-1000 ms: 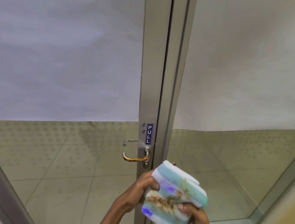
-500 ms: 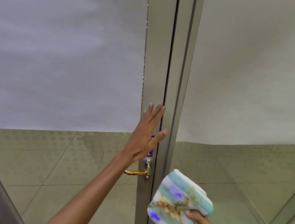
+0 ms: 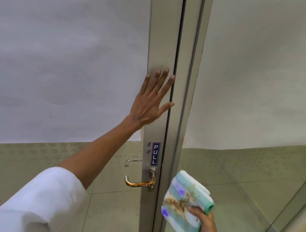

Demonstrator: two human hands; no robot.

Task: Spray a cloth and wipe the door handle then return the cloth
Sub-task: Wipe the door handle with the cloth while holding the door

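The left hand lies flat and wide against the metal door frame, fingers spread and pointing up toward twelve o'clock, holding nothing; the thumb reaches toward the dark seam between the two door leaves. Its arm runs down to seven o'clock, where a rolled white sleeve covers the forearm.

At six o'clock from that hand, on the same frame, sits a blue PULL sticker with two small purple marks just beside it at nine o'clock. Directly below the sticker is the door handle — a lever with a brass-coloured bar, pointing toward nine o'clock from its mount. A second handle, pale, shows through the glass just above it.

The right hand grips the folded cloth at its lower right edge, fingers closed over it. The cloth is pale green and white striped, stained with brown smears and purple spots — it hangs in the air at three o'clock from the handle, near it but apart. Tiled floor shows through the lower glass.
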